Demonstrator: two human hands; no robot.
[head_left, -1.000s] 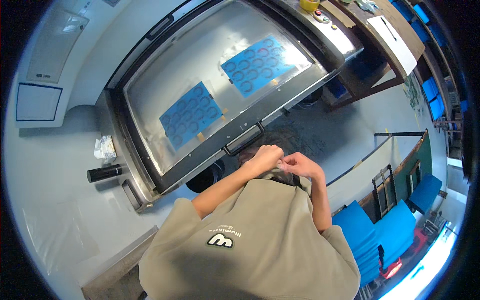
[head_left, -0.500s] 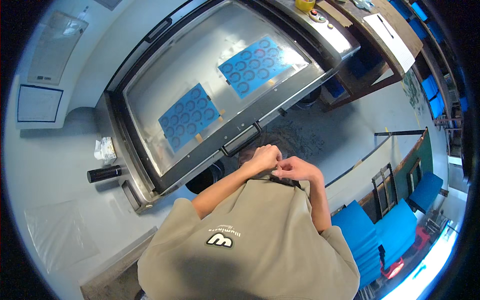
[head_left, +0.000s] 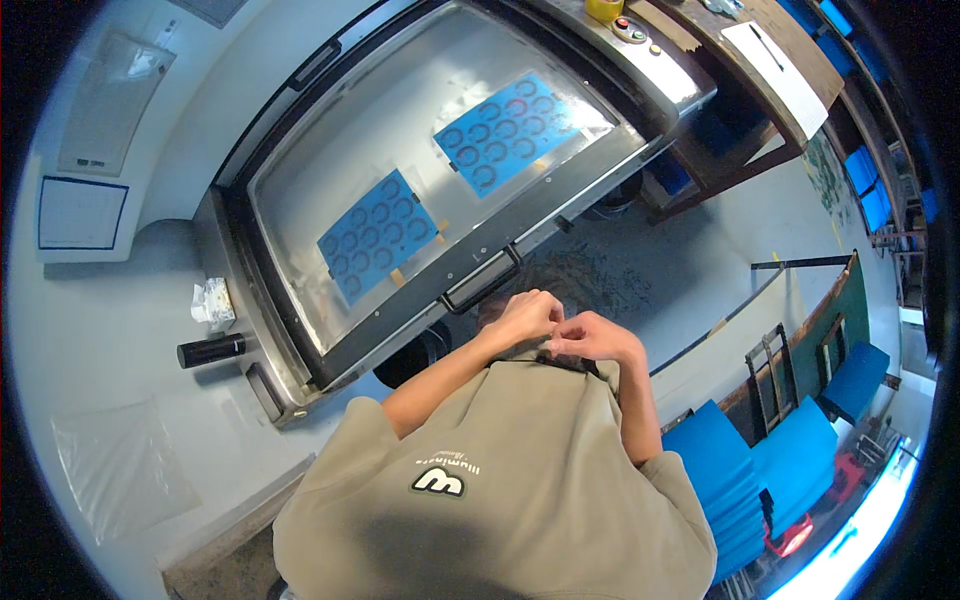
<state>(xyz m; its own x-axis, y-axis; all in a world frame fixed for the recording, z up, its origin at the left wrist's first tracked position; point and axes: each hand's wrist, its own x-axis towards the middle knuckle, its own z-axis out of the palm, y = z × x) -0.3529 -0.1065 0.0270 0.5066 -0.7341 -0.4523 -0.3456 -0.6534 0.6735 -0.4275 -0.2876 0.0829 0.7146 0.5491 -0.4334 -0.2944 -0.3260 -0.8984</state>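
Note:
My left hand (head_left: 530,314) is closed, its fingers curled in just in front of my chest. Beside it, my right hand (head_left: 590,336) has its thumb and fingers pinched, the fingertips meeting those of the left. Whatever may be between them is hidden or too small to make out. Beyond both hands is the black front handle (head_left: 483,280) of a large metal-framed machine (head_left: 310,130); neither hand touches it. Two blue sheets printed with rows of dark rings, one on the left (head_left: 378,238) and one on the right (head_left: 505,135), lie on its shiny bed.
A tissue pack (head_left: 212,304) and black cylinder (head_left: 211,350) are by the machine's left side. Round buttons (head_left: 630,30) sit at its far right corner. Farther right is a wooden table (head_left: 800,70) with paper and a pen. Blue-covered panels (head_left: 710,470) stand at lower right.
The view has shifted very slightly. Both hands keep the same place and pose, and the sheets have not moved.

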